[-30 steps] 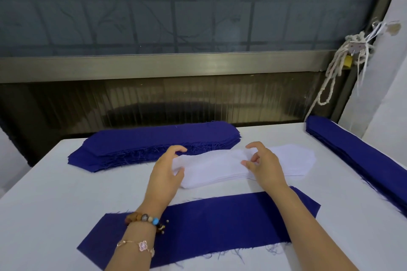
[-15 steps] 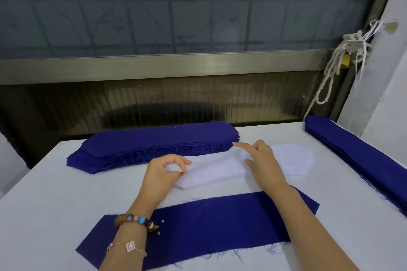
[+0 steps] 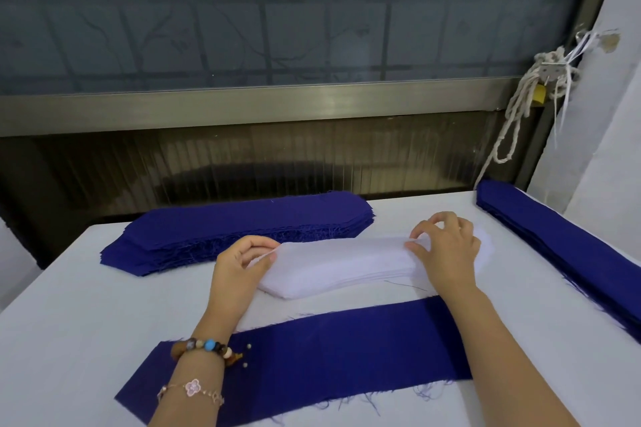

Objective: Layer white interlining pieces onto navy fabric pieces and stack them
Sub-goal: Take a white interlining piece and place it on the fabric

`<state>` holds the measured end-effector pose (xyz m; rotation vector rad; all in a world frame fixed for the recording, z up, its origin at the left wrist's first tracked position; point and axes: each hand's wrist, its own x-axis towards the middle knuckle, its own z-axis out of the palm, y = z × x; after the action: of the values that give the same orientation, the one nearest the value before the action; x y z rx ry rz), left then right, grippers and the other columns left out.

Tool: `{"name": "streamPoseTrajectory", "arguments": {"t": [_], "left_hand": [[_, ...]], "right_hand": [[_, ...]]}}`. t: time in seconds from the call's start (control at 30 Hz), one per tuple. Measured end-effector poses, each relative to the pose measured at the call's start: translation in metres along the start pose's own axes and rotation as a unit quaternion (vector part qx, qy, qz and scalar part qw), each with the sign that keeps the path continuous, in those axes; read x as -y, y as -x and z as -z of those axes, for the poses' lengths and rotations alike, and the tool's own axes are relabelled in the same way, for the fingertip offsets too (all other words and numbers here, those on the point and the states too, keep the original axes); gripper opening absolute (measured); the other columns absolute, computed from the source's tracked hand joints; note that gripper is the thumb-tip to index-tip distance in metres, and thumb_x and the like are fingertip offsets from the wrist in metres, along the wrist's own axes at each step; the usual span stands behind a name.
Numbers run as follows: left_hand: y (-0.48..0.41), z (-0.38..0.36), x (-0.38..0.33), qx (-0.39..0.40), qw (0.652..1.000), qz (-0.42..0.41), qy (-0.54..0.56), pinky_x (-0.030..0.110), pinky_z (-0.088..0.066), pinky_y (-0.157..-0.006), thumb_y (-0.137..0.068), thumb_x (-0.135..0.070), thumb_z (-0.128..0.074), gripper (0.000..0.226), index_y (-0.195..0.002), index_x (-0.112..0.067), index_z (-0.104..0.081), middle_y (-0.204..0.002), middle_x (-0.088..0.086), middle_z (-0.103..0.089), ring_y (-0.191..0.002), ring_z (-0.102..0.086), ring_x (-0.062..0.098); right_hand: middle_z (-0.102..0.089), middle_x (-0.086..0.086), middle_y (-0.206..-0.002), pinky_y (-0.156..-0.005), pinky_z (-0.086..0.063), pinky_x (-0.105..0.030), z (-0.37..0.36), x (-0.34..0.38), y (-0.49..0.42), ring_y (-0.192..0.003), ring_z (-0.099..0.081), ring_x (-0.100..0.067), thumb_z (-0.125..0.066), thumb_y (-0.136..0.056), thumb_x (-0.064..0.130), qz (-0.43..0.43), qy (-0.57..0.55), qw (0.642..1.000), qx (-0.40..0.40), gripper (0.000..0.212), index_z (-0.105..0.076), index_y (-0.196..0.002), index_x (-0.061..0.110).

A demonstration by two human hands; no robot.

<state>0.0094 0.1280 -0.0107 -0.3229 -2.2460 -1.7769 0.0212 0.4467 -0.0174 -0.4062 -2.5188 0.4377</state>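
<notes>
Your left hand (image 3: 239,263) pinches the left end of the white interlining stack (image 3: 347,263), your right hand (image 3: 447,250) its right part; its long axis runs across mid-tabletop, parallel to the single navy piece (image 3: 329,357) lying just nearer you, toward the front edge.

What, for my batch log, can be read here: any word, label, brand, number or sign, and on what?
No readable text anywhere in this view.
Plain, no print or label: navy fabric piece, far navy stack, right navy stack, white interlining stack.
Too small and blurred to read, if marked at all: small tag tied in the cord at right.
No letters visible: bead bracelet.
</notes>
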Motion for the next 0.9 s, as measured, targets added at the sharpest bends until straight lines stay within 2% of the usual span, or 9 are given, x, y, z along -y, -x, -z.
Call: {"name": "streamPoseTrajectory", "arguments": {"t": [0.13,0.3,0.4,0.47,0.6,0.7,0.83,0.9], "left_hand": [[0.002,0.000,0.001,-0.009,0.999,0.030,0.007,0.024,-0.051,-0.077,-0.089,-0.007,-0.068,0.017,-0.096,-0.022,-0.072,-0.094,-0.010,-0.075,-0.089,-0.068,0.005],[-0.001,0.000,0.006,-0.026,0.999,0.022,-0.033,0.018,-0.047,-0.070,-0.089,-0.010,-0.068,0.015,-0.089,-0.024,-0.074,-0.092,-0.018,-0.071,-0.086,-0.063,-0.001],[-0.002,0.002,0.013,-0.038,0.998,0.038,-0.026,0.012,-0.048,-0.064,-0.089,-0.009,-0.067,0.015,-0.089,-0.023,-0.073,-0.088,-0.012,-0.073,-0.083,-0.065,0.003],[-0.004,0.002,0.016,-0.044,0.997,0.056,-0.025,0.013,-0.048,-0.066,-0.089,-0.008,-0.067,0.016,-0.091,-0.022,-0.072,-0.089,-0.008,-0.073,-0.084,-0.066,0.007],[-0.006,0.002,0.020,-0.047,0.995,0.068,-0.049,0.018,-0.045,-0.068,-0.090,-0.010,-0.067,0.022,-0.089,-0.032,-0.067,-0.092,-0.011,-0.071,-0.087,-0.064,0.006],[-0.008,0.002,0.022,-0.051,0.995,0.072,-0.056,0.022,-0.046,-0.065,-0.089,-0.011,-0.068,0.018,-0.089,-0.029,-0.067,-0.091,-0.010,-0.071,-0.085,-0.065,0.009],[-0.009,0.001,0.023,-0.051,0.994,0.079,-0.058,0.028,-0.049,-0.069,-0.089,-0.012,-0.068,0.015,-0.092,-0.026,-0.068,-0.092,-0.006,-0.072,-0.087,-0.066,0.013],[-0.009,0.000,0.023,-0.056,0.994,0.085,-0.050,0.030,-0.051,-0.070,-0.089,-0.012,-0.069,0.015,-0.092,-0.027,-0.068,-0.092,-0.005,-0.073,-0.087,-0.067,0.015]], "right_hand": [[-0.050,0.002,-0.131,-0.103,-0.022,-0.040,-0.003,-0.022,-0.005,-0.131,-0.027,-0.026,-0.065,-0.089,0.031,-0.067,-0.028,0.997,0.016,0.013,-0.070,-0.099,0.024],[-0.055,-0.006,-0.129,-0.102,-0.025,-0.044,0.000,-0.042,-0.013,-0.128,-0.033,-0.030,-0.068,-0.087,0.028,-0.130,-0.033,0.991,-0.013,0.017,-0.072,-0.102,0.019],[-0.056,-0.011,-0.127,-0.100,-0.030,-0.047,0.005,-0.055,-0.016,-0.125,-0.037,-0.034,-0.069,-0.087,0.026,-0.189,-0.041,0.981,-0.028,0.012,-0.072,-0.097,0.021],[-0.055,-0.012,-0.127,-0.098,-0.032,-0.047,0.006,-0.061,-0.018,-0.124,-0.038,-0.035,-0.068,-0.088,0.026,-0.213,-0.051,0.975,-0.031,0.010,-0.072,-0.096,0.023],[-0.055,-0.011,-0.125,-0.095,-0.033,-0.045,0.004,-0.065,-0.023,-0.119,-0.040,-0.034,-0.066,-0.089,0.028,-0.221,-0.050,0.974,-0.024,0.016,-0.071,-0.104,0.022],[-0.059,-0.009,-0.117,-0.091,-0.034,-0.042,0.007,-0.072,-0.031,-0.114,-0.043,-0.034,-0.065,-0.090,0.032,-0.215,-0.044,0.976,0.008,0.023,-0.070,-0.109,0.022],[-0.066,-0.004,-0.105,-0.095,-0.036,-0.041,0.012,-0.087,-0.035,-0.112,-0.049,-0.029,-0.067,-0.088,0.032,-0.235,-0.111,0.965,0.040,0.022,-0.069,-0.109,0.024],[-0.067,-0.003,-0.102,-0.095,-0.043,-0.043,0.013,-0.093,-0.035,-0.106,-0.054,-0.026,-0.067,-0.088,0.026,-0.245,-0.149,0.957,0.032,0.016,-0.070,-0.104,0.023]]}}
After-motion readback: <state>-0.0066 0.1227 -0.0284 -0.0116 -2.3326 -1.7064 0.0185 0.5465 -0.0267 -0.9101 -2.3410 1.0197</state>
